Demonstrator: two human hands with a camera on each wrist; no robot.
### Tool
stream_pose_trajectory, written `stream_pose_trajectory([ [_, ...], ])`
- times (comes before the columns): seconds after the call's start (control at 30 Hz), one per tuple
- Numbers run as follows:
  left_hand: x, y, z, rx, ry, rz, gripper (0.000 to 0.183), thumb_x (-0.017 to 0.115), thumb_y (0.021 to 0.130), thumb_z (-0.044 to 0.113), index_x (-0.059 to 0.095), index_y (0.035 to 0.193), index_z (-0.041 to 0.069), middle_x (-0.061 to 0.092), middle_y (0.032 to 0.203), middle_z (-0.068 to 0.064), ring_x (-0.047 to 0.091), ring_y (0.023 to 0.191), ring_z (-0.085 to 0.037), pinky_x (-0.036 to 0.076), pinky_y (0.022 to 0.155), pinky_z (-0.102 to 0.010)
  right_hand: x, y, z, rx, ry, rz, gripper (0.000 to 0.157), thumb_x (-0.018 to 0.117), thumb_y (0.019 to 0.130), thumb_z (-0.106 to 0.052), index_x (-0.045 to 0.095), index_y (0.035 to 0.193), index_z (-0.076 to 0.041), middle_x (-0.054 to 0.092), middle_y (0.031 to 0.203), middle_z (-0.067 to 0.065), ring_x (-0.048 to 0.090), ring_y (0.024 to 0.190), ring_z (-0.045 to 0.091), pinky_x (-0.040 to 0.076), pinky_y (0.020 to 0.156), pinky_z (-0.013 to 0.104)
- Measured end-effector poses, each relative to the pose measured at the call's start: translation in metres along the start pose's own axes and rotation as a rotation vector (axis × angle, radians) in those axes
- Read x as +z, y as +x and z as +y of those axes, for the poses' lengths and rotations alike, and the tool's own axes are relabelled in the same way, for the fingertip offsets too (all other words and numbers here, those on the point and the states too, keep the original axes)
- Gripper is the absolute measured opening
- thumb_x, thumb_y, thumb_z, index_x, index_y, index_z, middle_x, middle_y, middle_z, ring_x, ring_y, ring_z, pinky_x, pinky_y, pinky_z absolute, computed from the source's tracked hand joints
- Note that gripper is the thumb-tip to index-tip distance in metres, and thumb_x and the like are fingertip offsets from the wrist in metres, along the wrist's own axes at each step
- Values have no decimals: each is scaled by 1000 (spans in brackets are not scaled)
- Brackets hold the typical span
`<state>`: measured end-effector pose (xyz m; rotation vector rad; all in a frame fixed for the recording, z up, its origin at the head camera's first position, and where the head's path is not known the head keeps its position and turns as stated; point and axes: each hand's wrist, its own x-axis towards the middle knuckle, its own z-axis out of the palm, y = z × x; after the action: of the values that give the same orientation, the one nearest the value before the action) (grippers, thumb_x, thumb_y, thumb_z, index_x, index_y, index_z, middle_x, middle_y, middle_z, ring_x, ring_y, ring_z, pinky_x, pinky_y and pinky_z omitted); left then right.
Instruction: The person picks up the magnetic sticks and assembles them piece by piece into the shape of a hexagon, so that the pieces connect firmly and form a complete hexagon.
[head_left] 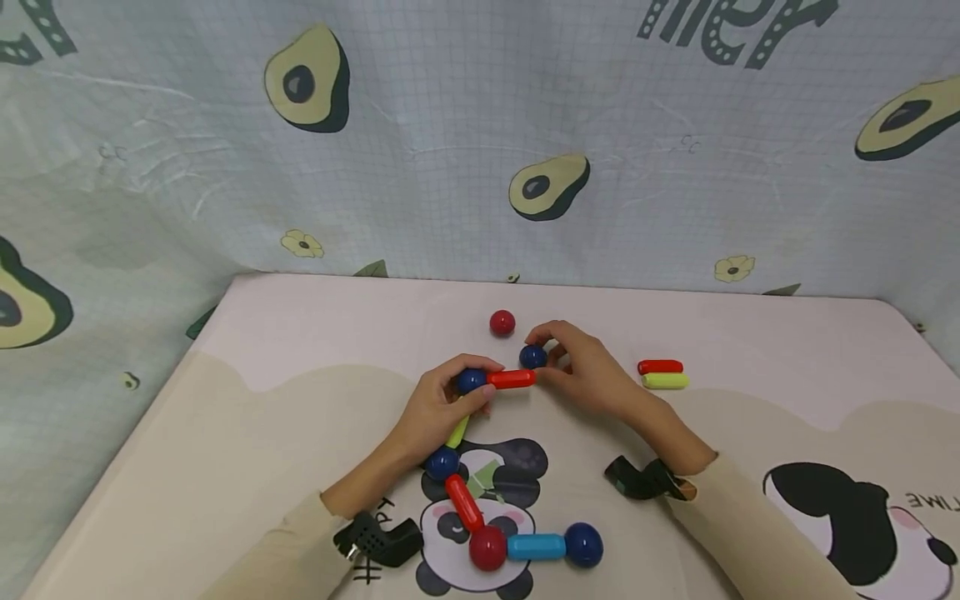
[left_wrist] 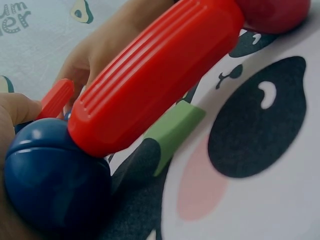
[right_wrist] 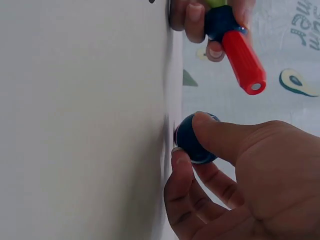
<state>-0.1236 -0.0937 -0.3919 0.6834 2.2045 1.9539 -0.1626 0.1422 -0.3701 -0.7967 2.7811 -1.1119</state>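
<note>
We see two bare hands at work over a pale table (head_left: 300,433). The left hand (head_left: 431,408) has its thumb and fingers curled round a blue ball (head_left: 472,381), gripping it where a red stick (head_left: 512,379) juts out to the right. From that same ball a yellow-green stick (head_left: 457,431) runs toward us to a second blue ball (head_left: 442,463), and the chain carries on from there: a near red stick (head_left: 464,502), then a big red ball (head_left: 487,548), then a light blue stick (head_left: 536,547) with an end blue ball (head_left: 584,545) at its tip. This near part lies over a printed panda face on the table.

The right hand (head_left: 588,371) pinches a separate blue ball (right_wrist: 192,140) between thumb and fingers. We find it near the free end of the jutting stick — the right wrist view shows the two apart, with a small silvery disc set in the stick's end.

Just beyond the right hand's ball, to its left, we see a loose red ball (head_left: 502,322). Well to the right of it lie a short red stick (head_left: 660,367) and a lime stick (head_left: 665,381), side by side. Behind the table hangs a pale cloth (head_left: 420,225) printed with avocados — and each wrist wears a small black camera (head_left: 382,542).
</note>
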Motion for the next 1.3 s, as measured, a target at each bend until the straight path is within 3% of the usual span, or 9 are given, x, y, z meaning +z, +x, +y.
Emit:
stream_pose_trajectory([
  [0.33,1,0,-2,-9,9,11,28,62,94,11,61,122,9,63,80,-13,59,75,-26,46,70,-24,-13,-22,-4,-33,26,-2,43,76,80,-3,60,118,-13,56,109,5,64,95,22,55,75,31],
  [0.73,1,0,0,-22,10,12,28,62,94,11,61,122,8,63,81,-14,59,75,-27,46,69,-24,-33,-30,-19,-158,29,-44,42,77,78,1,67,114,-17,51,114,1,57,97,15,54,76,32],
  [1.0,0,0,1,-20,18,15,28,62,94,11,61,121,8,63,79,-14,58,75,-27,46,70,-25,-29,-28,-20,-192,14,-66,42,78,77,-1,68,114,-19,51,114,1,53,102,16,54,71,30],
  [1.17,0,0,0,-18,19,23,28,62,93,11,60,121,8,63,81,-13,58,75,-26,47,70,-25,-27,-28,-21,-163,43,-36,47,78,78,-3,63,121,-16,56,116,-1,56,100,14,54,75,30],
  [1.3,0,0,-1,-32,27,37,26,64,92,11,59,117,8,62,88,-11,60,76,-23,49,76,-28,-23,-28,-21,-79,96,-25,46,75,83,-10,59,126,-13,62,115,-3,61,98,14,52,80,27],
])
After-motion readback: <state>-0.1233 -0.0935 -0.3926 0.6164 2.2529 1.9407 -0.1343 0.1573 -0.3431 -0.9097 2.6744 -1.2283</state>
